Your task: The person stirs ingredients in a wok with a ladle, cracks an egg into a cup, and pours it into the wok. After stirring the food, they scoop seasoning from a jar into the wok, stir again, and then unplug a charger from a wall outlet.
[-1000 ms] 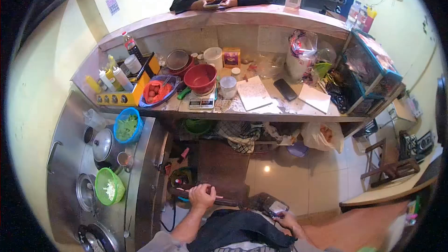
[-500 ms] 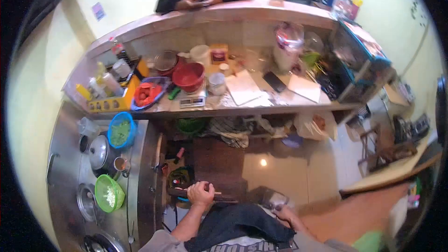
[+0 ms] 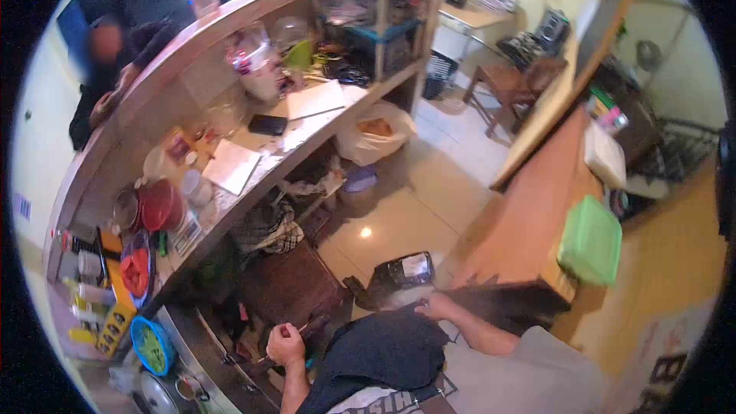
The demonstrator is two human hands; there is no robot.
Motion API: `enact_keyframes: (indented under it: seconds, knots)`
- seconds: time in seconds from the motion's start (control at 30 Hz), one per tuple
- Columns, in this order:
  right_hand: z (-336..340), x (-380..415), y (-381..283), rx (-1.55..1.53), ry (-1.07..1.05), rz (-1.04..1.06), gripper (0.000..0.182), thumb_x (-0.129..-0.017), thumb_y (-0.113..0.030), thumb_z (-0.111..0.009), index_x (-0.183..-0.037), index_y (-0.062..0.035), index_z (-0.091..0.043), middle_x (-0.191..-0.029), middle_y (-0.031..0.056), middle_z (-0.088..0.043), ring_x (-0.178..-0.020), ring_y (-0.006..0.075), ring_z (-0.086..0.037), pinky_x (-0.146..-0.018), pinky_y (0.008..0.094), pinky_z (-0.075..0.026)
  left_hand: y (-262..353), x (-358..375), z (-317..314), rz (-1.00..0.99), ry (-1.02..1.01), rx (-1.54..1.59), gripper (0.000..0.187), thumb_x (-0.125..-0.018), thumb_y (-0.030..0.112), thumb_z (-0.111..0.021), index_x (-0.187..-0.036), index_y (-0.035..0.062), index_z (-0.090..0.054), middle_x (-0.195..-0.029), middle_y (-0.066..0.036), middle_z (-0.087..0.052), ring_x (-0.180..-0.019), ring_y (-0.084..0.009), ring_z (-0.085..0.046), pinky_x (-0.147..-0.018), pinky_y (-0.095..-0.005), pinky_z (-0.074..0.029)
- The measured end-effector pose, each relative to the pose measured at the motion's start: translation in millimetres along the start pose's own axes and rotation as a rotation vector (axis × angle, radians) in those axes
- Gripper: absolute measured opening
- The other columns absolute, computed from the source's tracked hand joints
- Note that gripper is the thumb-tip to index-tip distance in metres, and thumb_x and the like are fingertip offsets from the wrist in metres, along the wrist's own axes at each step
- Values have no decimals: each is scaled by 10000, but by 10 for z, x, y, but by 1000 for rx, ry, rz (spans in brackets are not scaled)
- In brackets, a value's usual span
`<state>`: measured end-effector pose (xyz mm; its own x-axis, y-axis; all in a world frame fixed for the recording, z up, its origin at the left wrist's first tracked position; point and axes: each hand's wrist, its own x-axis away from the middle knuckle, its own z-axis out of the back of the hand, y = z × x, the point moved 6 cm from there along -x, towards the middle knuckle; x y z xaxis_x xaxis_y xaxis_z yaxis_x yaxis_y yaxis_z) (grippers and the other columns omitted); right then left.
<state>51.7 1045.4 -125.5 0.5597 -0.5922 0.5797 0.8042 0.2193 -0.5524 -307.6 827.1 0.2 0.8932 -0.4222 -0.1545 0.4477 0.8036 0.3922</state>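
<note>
1. Dark cloth (image 3: 383, 349) lies bunched across the person's lap at the bottom of the view, between the two hands.
2. The left hand (image 3: 285, 343) is closed in a fist around a thin, pale stick-like handle (image 3: 305, 328); what it belongs to is too blurred to name.
3. That handle runs from the fist up and to the right, its long axis slanting toward the dark low stool (image 3: 287, 287) just above the hand.
4. The right hand (image 3: 435, 307) rests at the upper right edge of the cloth, fingers curled on the fabric; whether it pinches the cloth or merely presses on it cannot be told.
5. A black packet with a white label (image 3: 402, 270) lies on the tiled floor (image 3: 429, 192), just above and slightly left of the right hand, which is clearly the nearer one to it.
6. The left hand is the nearer one to the steel cooker top (image 3: 222, 353) and the blue basket of greens (image 3: 149, 345) at lower left.
7. Along the left runs the long counter (image 3: 322, 119) with a red bowl (image 3: 157, 205), papers and a dark phone (image 3: 268, 124); another person (image 3: 103, 80) leans on its far ledge.
8. A wooden counter (image 3: 529, 215) at right carries a green lidded box (image 3: 590, 241).
</note>
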Motion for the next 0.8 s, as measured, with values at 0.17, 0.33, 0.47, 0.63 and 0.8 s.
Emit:
enact_keyframes:
  seconds: [0.17, 0.33, 0.47, 0.63, 0.8]
  knots:
    - [-566, 935, 354, -177, 125, -237, 444, -805, -374, -662, -1127, -72, -615, -1051, 139, -657, -978, 286, -626, -863, 373, -480, -22, 53, -36, -104, -61, -11, 224, -777, 306, -616, -743, 87, -648, -716, -76, -641, -682, -294, -614, -621, -423, -449]
    - [-1434, 1937, 795, -337, 172, -341, 448, -784, -396, -668, -1119, -102, -628, -1078, 158, -641, -1013, 306, -605, -884, 386, -467, 55, 120, 10, -240, -22, -80, 308, -844, 364, -556, -773, 77, -644, -746, -108, -640, -697, -322, -611, -627, -446, -449]
    - [-1784, 2623, 1142, -361, 191, -416, 446, -796, -402, -648, -1126, -101, -625, -1085, 149, -640, -1013, 293, -606, -887, 379, -467, -28, 296, -11, -484, -18, -44, 286, -879, 333, -525, -855, 68, -629, -839, -100, -634, -770, -316, -601, -687, -441, -442]
    - [-1453, 3316, 1467, -439, 313, -373, 418, -815, -330, -645, -1137, -66, -610, -1068, 167, -645, -984, 283, -620, -843, 369, -484, -43, 749, 95, -615, 78, -143, 643, -821, 341, -588, -1358, 57, -375, -1396, -208, -354, -1287, -391, -335, -1033, -484, -295]
    - [-1495, 4217, 2700, -578, 520, -573, 466, -786, -344, -675, -1161, -76, -602, -1065, 176, -645, -973, 293, -624, -869, 354, -482, 314, 2702, -288, -954, -572, -349, 858, -698, 286, -704, -1407, 59, -276, -1442, -235, -238, -1316, -439, -248, -1056, -548, -238]
